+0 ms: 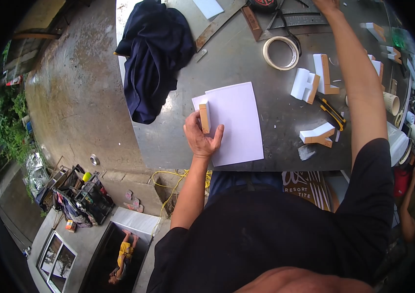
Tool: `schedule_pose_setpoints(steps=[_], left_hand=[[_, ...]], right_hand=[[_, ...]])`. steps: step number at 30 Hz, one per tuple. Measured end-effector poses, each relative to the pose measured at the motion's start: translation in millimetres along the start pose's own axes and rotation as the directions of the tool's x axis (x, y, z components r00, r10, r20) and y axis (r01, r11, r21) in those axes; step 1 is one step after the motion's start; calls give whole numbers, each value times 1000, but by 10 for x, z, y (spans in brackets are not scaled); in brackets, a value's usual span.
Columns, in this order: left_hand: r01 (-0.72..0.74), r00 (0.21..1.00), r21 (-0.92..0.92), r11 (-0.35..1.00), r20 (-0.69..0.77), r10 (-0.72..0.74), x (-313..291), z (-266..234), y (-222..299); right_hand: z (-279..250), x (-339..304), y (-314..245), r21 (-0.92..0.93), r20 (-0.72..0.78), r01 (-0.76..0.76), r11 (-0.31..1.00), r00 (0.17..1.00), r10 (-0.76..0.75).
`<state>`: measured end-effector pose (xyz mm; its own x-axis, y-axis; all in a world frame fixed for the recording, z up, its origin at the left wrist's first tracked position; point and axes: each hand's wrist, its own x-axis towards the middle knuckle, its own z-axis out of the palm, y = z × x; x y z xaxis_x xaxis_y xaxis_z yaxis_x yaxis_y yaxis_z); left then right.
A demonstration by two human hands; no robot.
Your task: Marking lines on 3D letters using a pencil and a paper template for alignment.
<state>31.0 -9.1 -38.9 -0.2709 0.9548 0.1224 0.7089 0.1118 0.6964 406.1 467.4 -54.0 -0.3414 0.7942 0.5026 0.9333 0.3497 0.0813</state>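
My left hand (201, 139) rests on a stack of white sheets (237, 127) near the table's front edge. Its fingers curl against a narrow block (204, 118) with an orange-brown side and a white top edge, while the thumb points away to the right. Far across the table, my right hand (326, 5) reaches to the top edge of the picture, near a metal ruler (305, 20). Its fingers are cut off there, so what they hold or touch is hidden.
Right of the sheets lie white-and-brown letter-shaped blocks (318, 134), a yellow-black utility knife (332, 113) and a tape roll (280, 52). Dark blue cloth (154, 53) hangs over the table's left side. Yellow cord (168, 183) trails below; another person (124, 254) sits in a doorway.
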Motion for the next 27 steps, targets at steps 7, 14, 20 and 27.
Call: schedule_pose_setpoints(steps=[7,14,20,27], left_hand=[[-19,1000,-64,998,10,19,13,60,12],[9,998,-503,864,-56,-42,-94,31,-56],[-42,988,-267,963,133,80,-28,-286,-126],[-87,991,-198,976,80,105,-9,-253,-189]], right_hand=[[-852,-422,-553,620,-15,-300,725,919,394],[-2471,-1782,-3078,579,800,-814,41,578,161],[-2331,-2266,-3450,831,528,-481,280,840,-122],[-2060,-2325,-3547,858,451,-380,346,880,-149]])
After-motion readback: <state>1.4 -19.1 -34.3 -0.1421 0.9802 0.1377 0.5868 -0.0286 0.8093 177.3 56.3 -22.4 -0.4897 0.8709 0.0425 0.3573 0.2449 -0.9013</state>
